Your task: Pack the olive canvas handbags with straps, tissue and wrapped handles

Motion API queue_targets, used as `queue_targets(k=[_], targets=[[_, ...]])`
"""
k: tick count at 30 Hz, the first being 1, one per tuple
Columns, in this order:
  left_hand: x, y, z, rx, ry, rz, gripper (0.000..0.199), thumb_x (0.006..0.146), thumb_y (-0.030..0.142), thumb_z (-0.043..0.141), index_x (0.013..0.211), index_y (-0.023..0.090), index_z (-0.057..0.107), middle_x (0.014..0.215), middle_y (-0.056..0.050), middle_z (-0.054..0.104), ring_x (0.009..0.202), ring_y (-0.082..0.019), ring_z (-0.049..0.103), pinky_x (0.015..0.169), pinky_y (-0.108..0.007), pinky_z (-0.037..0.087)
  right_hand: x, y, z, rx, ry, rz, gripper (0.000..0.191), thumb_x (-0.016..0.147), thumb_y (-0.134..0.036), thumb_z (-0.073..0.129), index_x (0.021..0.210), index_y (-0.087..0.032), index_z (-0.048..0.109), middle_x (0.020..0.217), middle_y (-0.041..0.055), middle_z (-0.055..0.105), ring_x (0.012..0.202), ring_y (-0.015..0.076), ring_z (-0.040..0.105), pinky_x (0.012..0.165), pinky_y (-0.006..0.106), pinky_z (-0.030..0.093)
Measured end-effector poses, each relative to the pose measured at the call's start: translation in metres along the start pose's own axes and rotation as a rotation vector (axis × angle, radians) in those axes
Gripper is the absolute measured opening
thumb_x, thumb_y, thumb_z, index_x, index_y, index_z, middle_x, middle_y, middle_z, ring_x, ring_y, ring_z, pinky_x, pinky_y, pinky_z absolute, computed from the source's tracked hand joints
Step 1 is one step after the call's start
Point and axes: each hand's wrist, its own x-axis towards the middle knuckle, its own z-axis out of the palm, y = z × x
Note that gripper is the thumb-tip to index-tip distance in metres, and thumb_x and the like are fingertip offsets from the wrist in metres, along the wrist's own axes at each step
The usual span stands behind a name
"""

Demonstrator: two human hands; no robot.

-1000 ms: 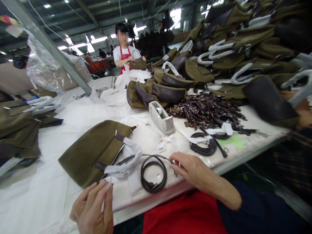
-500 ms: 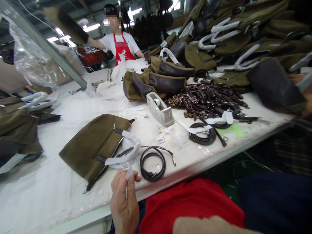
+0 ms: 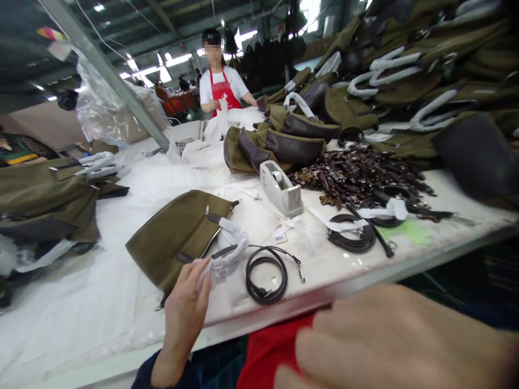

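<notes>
On the white table lies an olive green bag (image 3: 174,237) with dark trim, its handle (image 3: 231,249) wrapped in white padding. My left hand (image 3: 187,300) is closed at the near end of that wrapped handle, thumb and fingers around it. Just to the right rests a coiled black strap (image 3: 266,275) with a metal clasp, apart from the hand. My right hand (image 3: 377,335) is large and smeared at the lower right, in front of the table edge. Its fingers look bent, but I cannot see whether anything is in them.
A tape dispenser (image 3: 280,189) stands behind the coil, near a tag (image 3: 280,233). Further right are a heap of brown straps (image 3: 360,175), more coils (image 3: 352,233) and piled bags (image 3: 405,81). More bags (image 3: 48,200) lie left. A person in a red apron (image 3: 224,89) stands across the table.
My left hand has gone from holding up a small white piece to gripping the wrapped handle. My right hand has risen further into view. The person opposite has lowered an arm; the view has shifted.
</notes>
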Motion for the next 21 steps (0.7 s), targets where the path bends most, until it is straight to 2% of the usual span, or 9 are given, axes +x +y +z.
queue_targets(k=[2, 3, 4, 6, 8, 10, 13, 17, 21], targets=[[0.011, -0.005, 0.005, 0.073, -0.067, 0.045, 0.042, 0.095, 0.042, 0.053, 0.133, 0.025, 0.054, 0.125, -0.005, 0.06, 0.106, -0.023, 0.064, 0.082, -0.03, 0.05, 0.016, 0.018, -0.01, -0.183, -0.164, 0.019, 0.005, 0.094, -0.026, 0.06, 0.092, -0.026, 0.065, 0.078, -0.0022, 0.066, 0.062, 0.0114, 0.059, 0.053, 0.025, 0.038], [0.016, -0.006, 0.007, 0.092, -0.097, 0.065, 0.043, 0.094, 0.042, 0.055, 0.134, 0.026, 0.052, 0.128, -0.005, 0.059, 0.107, -0.023, 0.064, 0.081, -0.03, 0.051, 0.023, 0.031, -0.008, -0.265, -0.21, 0.048, 0.004, 0.093, -0.026, 0.062, 0.091, -0.023, 0.065, 0.082, -0.0002, 0.066, 0.064, 0.0128, 0.061, 0.054, 0.025, 0.038], [0.02, -0.007, 0.009, 0.098, -0.122, 0.084, 0.042, 0.094, 0.041, 0.056, 0.133, 0.027, 0.051, 0.129, -0.004, 0.058, 0.106, -0.023, 0.065, 0.08, -0.029, 0.051, 0.029, 0.046, -0.002, -0.346, -0.201, 0.112, 0.009, 0.093, -0.03, 0.062, 0.093, -0.021, 0.065, 0.086, 0.002, 0.067, 0.07, 0.0153, 0.063, 0.057, 0.026, 0.039], [0.026, -0.007, 0.013, 0.087, -0.15, 0.103, 0.037, 0.095, 0.038, 0.056, 0.13, 0.028, 0.053, 0.128, -0.003, 0.059, 0.104, -0.021, 0.066, 0.08, -0.029, 0.051, 0.039, 0.078, 0.019, -0.464, -0.19, 0.247, 0.015, 0.094, -0.033, 0.06, 0.102, -0.02, 0.065, 0.096, 0.0056, 0.068, 0.083, 0.0207, 0.067, 0.063, 0.028, 0.042], [0.028, -0.008, 0.016, 0.071, -0.157, 0.102, 0.033, 0.095, 0.037, 0.056, 0.127, 0.028, 0.055, 0.125, -0.002, 0.06, 0.103, -0.021, 0.066, 0.08, -0.029, 0.05, 0.045, 0.104, 0.044, -0.53, -0.227, 0.333, 0.018, 0.092, -0.032, 0.061, 0.102, -0.018, 0.066, 0.098, 0.0082, 0.068, 0.085, 0.0241, 0.068, 0.063, 0.029, 0.044], [0.029, -0.01, 0.02, 0.049, -0.161, 0.101, 0.03, 0.095, 0.037, 0.055, 0.124, 0.029, 0.056, 0.122, -0.002, 0.06, 0.103, -0.021, 0.066, 0.081, -0.029, 0.05, 0.048, 0.119, 0.064, -0.556, -0.268, 0.379, 0.016, 0.093, -0.029, 0.059, 0.1, -0.016, 0.067, 0.098, 0.0094, 0.068, 0.084, 0.0248, 0.069, 0.062, 0.029, 0.044], [0.029, -0.014, 0.026, -0.014, -0.152, 0.102, 0.024, 0.098, 0.036, 0.051, 0.117, 0.027, 0.06, 0.115, -0.003, 0.062, 0.1, -0.02, 0.065, 0.084, -0.031, 0.048, 0.049, 0.124, 0.078, -0.549, -0.277, 0.37, 0.016, 0.095, -0.023, 0.053, 0.1, -0.018, 0.067, 0.097, 0.0082, 0.067, 0.083, 0.0228, 0.068, 0.06, 0.028, 0.041], [0.034, -0.017, 0.029, -0.086, -0.115, 0.092, 0.019, 0.098, 0.036, 0.049, 0.104, 0.023, 0.062, 0.101, -0.003, 0.063, 0.091, -0.02, 0.064, 0.083, -0.031, 0.046, 0.045, 0.12, 0.074, -0.533, -0.25, 0.311, 0.018, 0.097, -0.023, 0.049, 0.1, -0.022, 0.067, 0.092, 0.0054, 0.066, 0.076, 0.0194, 0.066, 0.054, 0.027, 0.033], [0.039, -0.015, 0.024, -0.056, -0.188, 0.138, 0.015, 0.096, 0.035, 0.053, 0.101, 0.024, 0.062, 0.1, -0.001, 0.064, 0.088, -0.02, 0.064, 0.079, -0.03, 0.046, 0.037, 0.113, 0.07, -0.507, -0.205, 0.266, 0.014, 0.096, -0.022, 0.053, 0.101, -0.024, 0.066, 0.09, 0.0041, 0.065, 0.074, 0.0173, 0.064, 0.054, 0.027, 0.029]])
